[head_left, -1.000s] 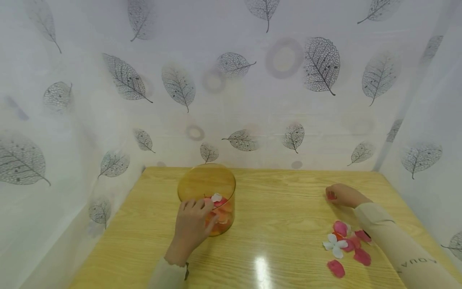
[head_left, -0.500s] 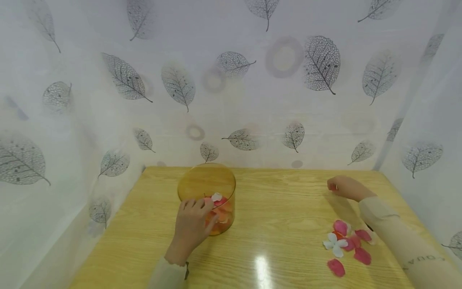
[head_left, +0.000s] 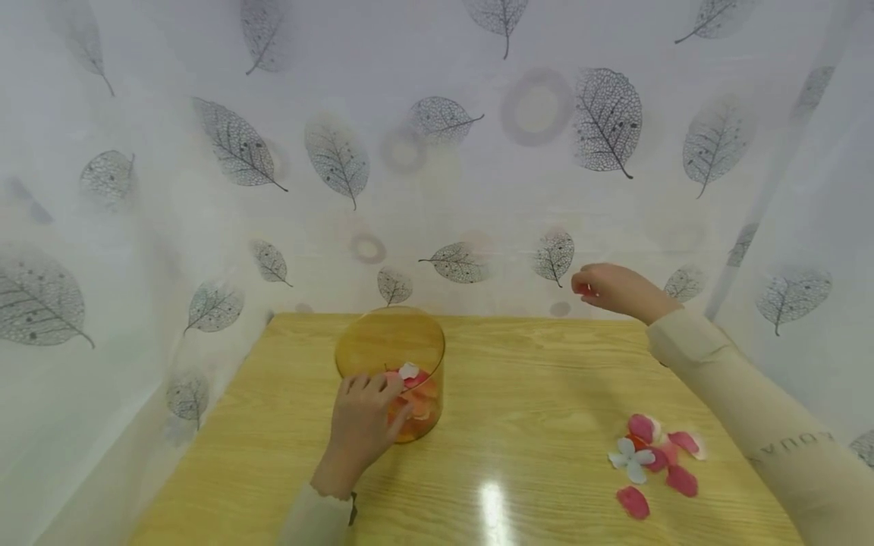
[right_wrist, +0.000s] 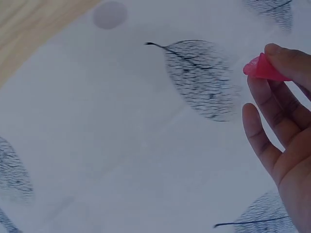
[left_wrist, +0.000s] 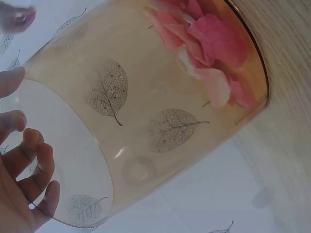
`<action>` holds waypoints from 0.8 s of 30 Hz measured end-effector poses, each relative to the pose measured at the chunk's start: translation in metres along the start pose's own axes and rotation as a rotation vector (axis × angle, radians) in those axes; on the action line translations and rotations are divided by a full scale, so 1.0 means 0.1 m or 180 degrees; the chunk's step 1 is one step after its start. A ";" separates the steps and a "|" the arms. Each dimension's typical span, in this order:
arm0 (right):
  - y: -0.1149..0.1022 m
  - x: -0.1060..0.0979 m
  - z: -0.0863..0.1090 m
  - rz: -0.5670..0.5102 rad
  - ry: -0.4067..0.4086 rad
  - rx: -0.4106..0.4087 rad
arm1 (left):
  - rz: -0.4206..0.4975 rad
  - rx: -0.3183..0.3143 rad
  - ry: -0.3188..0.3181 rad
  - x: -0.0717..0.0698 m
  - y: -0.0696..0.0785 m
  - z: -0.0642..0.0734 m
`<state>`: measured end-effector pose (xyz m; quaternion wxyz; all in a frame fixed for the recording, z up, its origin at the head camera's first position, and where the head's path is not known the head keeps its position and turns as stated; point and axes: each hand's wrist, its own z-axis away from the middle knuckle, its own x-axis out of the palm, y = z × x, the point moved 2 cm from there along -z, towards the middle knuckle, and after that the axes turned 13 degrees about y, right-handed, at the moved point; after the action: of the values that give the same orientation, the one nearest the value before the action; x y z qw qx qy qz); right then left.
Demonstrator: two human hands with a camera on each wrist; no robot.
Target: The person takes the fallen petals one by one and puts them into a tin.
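Note:
Between thumb and fingertips, my right hand (head_left: 624,290) pinches a pink-red flower petal (right_wrist: 265,68), raised well above the table at the right. My left hand (head_left: 362,425) holds the near rim of a see-through amber cylindrical container (head_left: 389,334), fingers curled over the edge. Inside, pink and red petals (left_wrist: 218,39) lie heaped at the bottom, with a white one (head_left: 409,371) on top. A loose group of pink petals (head_left: 682,481) and a white four-petalled flower (head_left: 631,460) lies on the table, below my right forearm.
The light wooden table (head_left: 519,379) reaches back to a whitish curtain (head_left: 464,189) printed with dark leaves, which also hangs along both sides. One pink petal (head_left: 633,503) lies slightly apart, nearer the front.
My right hand has risen off the table and moved slightly left, the petal still between its fingertips. The left hand and the container have stayed in place.

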<state>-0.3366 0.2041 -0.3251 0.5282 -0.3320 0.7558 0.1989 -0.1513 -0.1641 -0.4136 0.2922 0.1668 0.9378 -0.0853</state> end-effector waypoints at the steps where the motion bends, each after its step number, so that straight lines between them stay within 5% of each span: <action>1: -0.09 -0.05 -0.09 0.0001 0.0050 -0.0084 | 0.0003 -0.0004 -0.0006 0.00 0.00 0.00; 12: -1.19 -0.35 -0.87 -0.0192 0.0370 -0.0972 | -0.0037 -0.0017 -0.0099 -0.02 0.00 -0.01; 17: -1.64 -0.24 -1.09 -0.0109 0.0242 -0.1248 | -0.0060 -0.0018 -0.0121 -0.03 0.00 -0.03; 24: -2.08 0.19 -1.27 -0.0134 -0.0158 -0.1389 | -0.0035 -0.0092 -0.0201 -0.04 0.01 -0.02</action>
<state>-0.2771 -0.0299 -0.2866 0.4663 -0.4491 0.6745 0.3548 -0.1492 -0.1640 -0.4095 0.3236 0.1546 0.9302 -0.0787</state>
